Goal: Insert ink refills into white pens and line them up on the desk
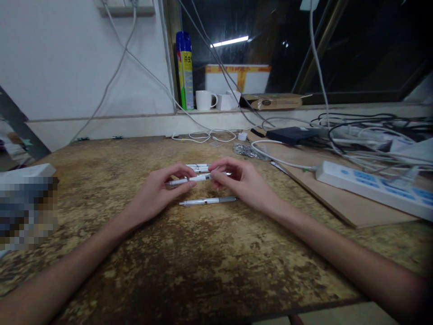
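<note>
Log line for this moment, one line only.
left hand: pinching white pen; right hand: at its right end; nearer pen: lying on table; other pens: beyond held pen

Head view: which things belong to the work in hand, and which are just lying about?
Likely in the work:
white pen in the left hand, right hand at its end
nearer pen on the table
pens beyond the hands

Likely just lying about:
power strip
spray can
white mug

Apparently a workroom: scuffed wooden table [203, 266], power strip [367, 183], tangled cables [358, 118], mug [203, 100] on the windowsill [219, 117].
</note>
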`<state>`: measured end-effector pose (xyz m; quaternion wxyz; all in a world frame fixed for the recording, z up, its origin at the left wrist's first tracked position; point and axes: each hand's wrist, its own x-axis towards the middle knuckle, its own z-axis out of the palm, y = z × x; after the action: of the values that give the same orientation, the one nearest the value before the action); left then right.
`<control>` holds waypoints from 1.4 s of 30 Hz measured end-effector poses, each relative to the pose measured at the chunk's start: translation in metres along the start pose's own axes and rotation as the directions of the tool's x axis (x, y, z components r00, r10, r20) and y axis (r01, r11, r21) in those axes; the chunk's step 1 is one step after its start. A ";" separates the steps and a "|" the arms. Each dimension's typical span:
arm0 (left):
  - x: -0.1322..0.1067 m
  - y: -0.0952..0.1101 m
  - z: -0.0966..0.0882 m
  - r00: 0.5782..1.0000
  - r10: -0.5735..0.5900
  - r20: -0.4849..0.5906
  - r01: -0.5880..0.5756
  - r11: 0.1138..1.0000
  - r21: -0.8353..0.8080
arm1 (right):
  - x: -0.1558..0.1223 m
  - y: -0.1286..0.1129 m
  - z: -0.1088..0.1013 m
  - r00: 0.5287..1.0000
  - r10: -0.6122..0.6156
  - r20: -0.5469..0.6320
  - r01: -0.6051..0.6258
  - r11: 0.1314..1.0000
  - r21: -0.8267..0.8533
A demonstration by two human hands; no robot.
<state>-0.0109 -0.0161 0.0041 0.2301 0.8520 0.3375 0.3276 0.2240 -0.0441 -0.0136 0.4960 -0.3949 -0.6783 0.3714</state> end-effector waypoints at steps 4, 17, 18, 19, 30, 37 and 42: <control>-0.001 0.002 0.001 1.000 0.006 -0.001 -0.006 1.000 0.007 | -0.001 0.003 0.001 0.996 0.076 0.038 -0.078 0.995 0.060; -0.001 0.001 0.000 1.000 -0.009 -0.028 0.010 1.000 0.028 | 0.000 0.000 -0.003 0.995 0.051 0.084 -0.048 0.998 -0.035; -0.001 0.001 -0.001 0.999 -0.012 -0.031 0.013 1.000 0.028 | 0.000 0.000 -0.004 0.997 0.027 0.075 -0.024 0.998 -0.050; 0.000 0.001 -0.001 0.999 -0.014 -0.033 0.014 0.999 0.028 | 0.000 0.000 -0.004 0.997 0.011 0.074 -0.007 0.998 -0.055; -0.001 0.000 -0.001 0.999 -0.018 -0.041 0.020 0.999 0.039 | 0.000 -0.003 -0.006 0.994 0.042 0.104 -0.043 0.999 0.010; -0.001 0.000 -0.002 0.999 -0.001 -0.047 0.002 1.000 0.028 | 0.001 0.000 -0.005 0.991 0.057 0.118 -0.061 0.998 0.029; -0.001 0.002 -0.002 0.999 -0.011 -0.041 0.012 0.999 0.030 | 0.002 0.002 -0.006 0.991 0.026 0.130 -0.028 1.000 0.013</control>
<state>-0.0118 -0.0177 0.0068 0.2119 0.8465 0.3521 0.3385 0.2302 -0.0410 -0.0131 0.4486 -0.3753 -0.7009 0.4083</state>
